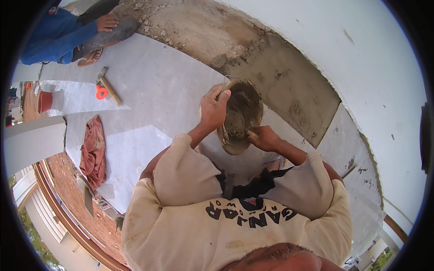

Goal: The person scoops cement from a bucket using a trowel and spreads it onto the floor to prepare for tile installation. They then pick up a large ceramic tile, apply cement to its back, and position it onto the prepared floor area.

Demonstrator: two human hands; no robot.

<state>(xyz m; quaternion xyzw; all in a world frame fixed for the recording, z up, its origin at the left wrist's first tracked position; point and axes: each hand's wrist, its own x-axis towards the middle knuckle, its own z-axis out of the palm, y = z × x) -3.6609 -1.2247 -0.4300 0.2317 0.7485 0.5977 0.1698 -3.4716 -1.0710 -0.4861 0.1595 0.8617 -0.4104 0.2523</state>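
Observation:
A bucket (257, 101) of wet grey mortar (246, 101) is tilted in front of me, its inside turned toward me. My left hand (214, 108) grips the bucket's left rim, thumb over the edge. A wire handle (236, 77) stands up at the bucket's far side. My right hand (266, 139) is closed around the short handle of a trowel (253, 134) at the near right rim. The trowel's blade reaches into the bucket and is hard to tell from the mortar. Beyond the bucket lies a spread bed of wet mortar (294, 86) beside grey floor tiles (153, 72).
A white wall (375, 58) curves along the right. At the upper left a co-worker in blue sleeves (68, 43) crouches on the tiles. A hammer (110, 88), an orange-red round object (101, 92) and a reddish cloth (93, 151) lie leftward. Rubble and soil (181, 27) lie ahead.

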